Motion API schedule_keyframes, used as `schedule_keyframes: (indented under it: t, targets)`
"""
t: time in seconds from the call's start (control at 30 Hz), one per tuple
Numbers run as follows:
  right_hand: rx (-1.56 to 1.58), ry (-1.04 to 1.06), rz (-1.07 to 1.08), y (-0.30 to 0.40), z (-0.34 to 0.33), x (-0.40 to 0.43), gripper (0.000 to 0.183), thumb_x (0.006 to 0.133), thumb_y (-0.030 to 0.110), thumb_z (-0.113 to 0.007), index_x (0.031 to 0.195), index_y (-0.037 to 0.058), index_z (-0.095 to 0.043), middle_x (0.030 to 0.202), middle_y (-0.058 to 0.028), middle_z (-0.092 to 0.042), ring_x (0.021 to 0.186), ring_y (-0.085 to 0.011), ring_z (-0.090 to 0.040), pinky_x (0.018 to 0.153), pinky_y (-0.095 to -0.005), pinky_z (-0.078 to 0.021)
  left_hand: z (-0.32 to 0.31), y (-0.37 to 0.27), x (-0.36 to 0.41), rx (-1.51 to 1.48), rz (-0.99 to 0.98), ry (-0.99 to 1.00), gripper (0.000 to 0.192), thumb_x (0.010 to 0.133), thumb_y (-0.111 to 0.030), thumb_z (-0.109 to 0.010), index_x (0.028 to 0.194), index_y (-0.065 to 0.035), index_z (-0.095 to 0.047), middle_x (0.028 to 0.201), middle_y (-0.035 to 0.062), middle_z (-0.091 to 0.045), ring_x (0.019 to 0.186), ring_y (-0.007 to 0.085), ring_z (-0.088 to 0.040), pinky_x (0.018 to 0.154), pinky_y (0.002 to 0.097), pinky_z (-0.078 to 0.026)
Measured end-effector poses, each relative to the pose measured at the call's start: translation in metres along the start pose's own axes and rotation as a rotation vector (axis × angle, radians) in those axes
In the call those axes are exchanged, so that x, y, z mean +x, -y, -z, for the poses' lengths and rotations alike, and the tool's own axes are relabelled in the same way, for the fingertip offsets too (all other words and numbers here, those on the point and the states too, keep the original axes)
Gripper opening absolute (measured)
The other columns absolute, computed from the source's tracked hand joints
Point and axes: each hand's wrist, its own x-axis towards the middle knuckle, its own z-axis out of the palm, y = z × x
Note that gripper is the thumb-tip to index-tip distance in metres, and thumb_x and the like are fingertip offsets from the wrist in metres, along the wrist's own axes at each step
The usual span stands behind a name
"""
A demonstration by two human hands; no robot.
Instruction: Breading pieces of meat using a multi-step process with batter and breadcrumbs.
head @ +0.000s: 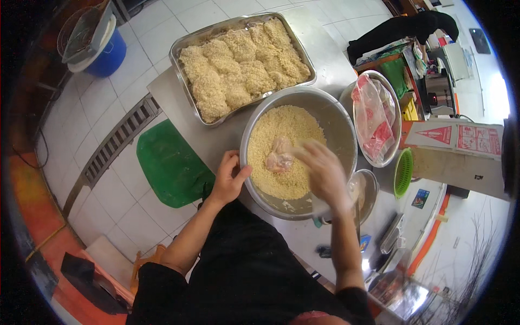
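Observation:
A large metal bowl [343, 118] holds pale yellow breadcrumbs [292, 118]. On the crumbs lies a piece of raw meat [280, 156], likely chicken, mostly uncoated. My left hand [230, 180] grips the bowl's near left rim, thumb on the edge. Blurred by motion, my right hand [327, 172] hovers over the bowl's right part beside the meat, its fingers stretched out and nothing plainly held. Behind the bowl, a rectangular metal tray [178, 67] is filled with crumb-coated pieces [243, 61].
Right of the bowl stand an oval basin [398, 126] with plastic bags [373, 118], a smaller metal bowl [371, 203] and a green basket [403, 172]. All rest on a metal table [325, 53]. A green plastic stool [170, 166] and blue bucket [105, 59] occupy the floor at left.

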Motion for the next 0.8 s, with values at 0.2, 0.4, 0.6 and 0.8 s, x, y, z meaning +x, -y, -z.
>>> schedule_keyframes:
  t: [0.2,0.4,0.6,0.8]
  targets:
    - [-0.073,0.242,0.190,-0.072,-0.096,0.073,0.044,0.075,0.010,-0.059,0.119,0.0130,-0.056,0.123,-0.0095,-0.055,0.110,-0.0320,-0.054,0.088,-0.0409,-0.0460,-0.010,0.010,-0.007,-0.207,0.111,0.025,0.022,0.087,-0.021,-0.062,0.095,-0.0008,-0.058,0.123,0.0123,-0.042,0.105,0.0186,-0.048,0.089,0.0290,-0.040]
    - [-0.058,0.453,-0.178,-0.045,-0.067,-0.003,0.062,0.075,0.023,-0.063,0.125,-0.0084,-0.043,0.093,-0.0217,-0.062,0.089,-0.0333,-0.062,0.076,-0.0407,-0.0505,-0.013,0.002,-0.030,-0.226,0.175,-0.006,0.026,0.087,-0.021,-0.064,0.102,-0.0009,-0.058,0.134,0.0144,-0.034,0.115,0.0212,-0.044,0.093,0.0330,-0.041]
    - [0.265,0.425,-0.670,-0.060,-0.126,-0.068,0.071,0.072,0.024,-0.071,0.128,-0.0072,-0.040,0.102,-0.0205,-0.062,0.091,-0.0264,-0.063,0.078,-0.0312,-0.0519,-0.025,0.002,-0.033,-0.224,0.084,0.003,0.026,0.088,-0.021,-0.062,0.105,-0.0013,-0.057,0.136,0.0134,-0.032,0.121,0.0222,-0.040,0.095,0.0345,-0.040]
    - [0.420,0.240,-0.686,-0.018,-0.069,-0.036,0.056,0.072,0.015,-0.069,0.120,-0.0056,-0.048,0.090,-0.0126,-0.064,0.081,-0.0235,-0.064,0.071,-0.0374,-0.0526,-0.024,0.010,-0.041,-0.159,0.071,-0.001,0.030,0.088,-0.023,-0.062,0.108,-0.0015,-0.056,0.136,0.0140,-0.030,0.120,0.0220,-0.041,0.094,0.0331,-0.041]
